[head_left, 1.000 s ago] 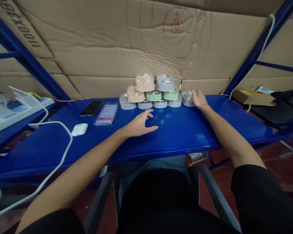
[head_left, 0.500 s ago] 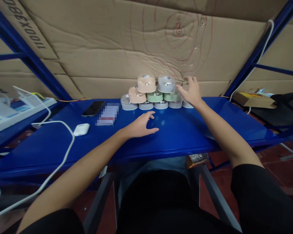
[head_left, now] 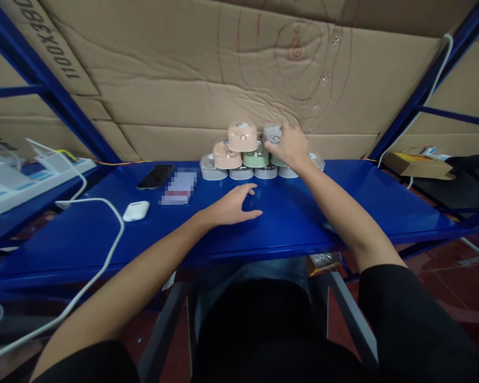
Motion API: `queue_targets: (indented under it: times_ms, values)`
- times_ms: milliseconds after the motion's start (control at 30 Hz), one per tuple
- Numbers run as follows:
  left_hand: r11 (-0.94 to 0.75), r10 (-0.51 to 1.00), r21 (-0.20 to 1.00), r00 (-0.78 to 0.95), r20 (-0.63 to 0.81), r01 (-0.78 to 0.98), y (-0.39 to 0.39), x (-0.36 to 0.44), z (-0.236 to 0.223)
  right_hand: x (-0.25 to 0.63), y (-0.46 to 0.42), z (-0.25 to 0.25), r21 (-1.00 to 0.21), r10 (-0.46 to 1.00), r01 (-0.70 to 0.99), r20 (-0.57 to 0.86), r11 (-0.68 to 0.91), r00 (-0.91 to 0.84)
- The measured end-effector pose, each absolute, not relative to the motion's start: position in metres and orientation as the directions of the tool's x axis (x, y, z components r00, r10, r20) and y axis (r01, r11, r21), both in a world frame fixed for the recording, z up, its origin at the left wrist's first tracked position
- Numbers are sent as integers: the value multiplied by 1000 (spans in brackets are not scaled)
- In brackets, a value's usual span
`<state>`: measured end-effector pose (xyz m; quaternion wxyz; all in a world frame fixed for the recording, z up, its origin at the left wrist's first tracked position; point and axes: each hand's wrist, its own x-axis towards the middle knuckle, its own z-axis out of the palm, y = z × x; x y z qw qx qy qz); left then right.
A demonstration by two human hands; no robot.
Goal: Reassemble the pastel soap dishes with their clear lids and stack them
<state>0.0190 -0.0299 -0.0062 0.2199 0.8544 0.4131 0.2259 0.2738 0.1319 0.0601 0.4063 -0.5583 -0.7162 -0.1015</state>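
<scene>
A pyramid of small rounded plastic cases sits against the back of the shelf. A peach case point(head_left: 242, 136) and a grey case point(head_left: 272, 132) form its top, above green cases point(head_left: 256, 158) and a peach case point(head_left: 226, 155). Translucent grey cases point(head_left: 241, 173) make up the bottom row. My right hand point(head_left: 287, 146) grips the top grey case from above, and its fingers hide most of that case. A further grey case point(head_left: 316, 160) lies just beyond my right wrist. My left hand point(head_left: 230, 207) rests open on the shelf, in front of the stack and touching no case.
The stack stands on a blue metal shelf point(head_left: 303, 213) backed by creased cardboard point(head_left: 163, 90). To its left lie a phone point(head_left: 155, 176), a blurred card point(head_left: 179, 186), a white earbud case point(head_left: 135, 211) and a white cable point(head_left: 99, 205). A brown box point(head_left: 417, 166) sits at right.
My right hand has moved up and left, from the grey case at the right end to the top grey case. My left hand has barely moved. The view has shifted slightly.
</scene>
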Motion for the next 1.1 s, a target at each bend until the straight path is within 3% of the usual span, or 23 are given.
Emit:
queue_targets:
  times_ms: [200,333,433,600,800,1100]
  values:
    - [-547,810,597,551,201,587,-30,17,1,333,81,80,-378,725,815,685,440,-74]
    - [-535,813,679,523,254,503,-25,10,3,351,37,83,-475,763,628,556,617,-330]
    - [-524,823,748,468,322,408,-17,5,0,344,12,68,-549,701,448,444,705,-559]
    - [-520,816,767,484,317,375,-12,-1,-3,314,-2,39,-519,566,355,334,778,-753]
    - [-559,797,674,535,279,482,-17,2,-1,304,-3,26,-472,526,363,278,804,-804]
    - [-613,770,605,555,315,507,-23,12,-3,286,-17,21,-405,604,476,291,780,-742]
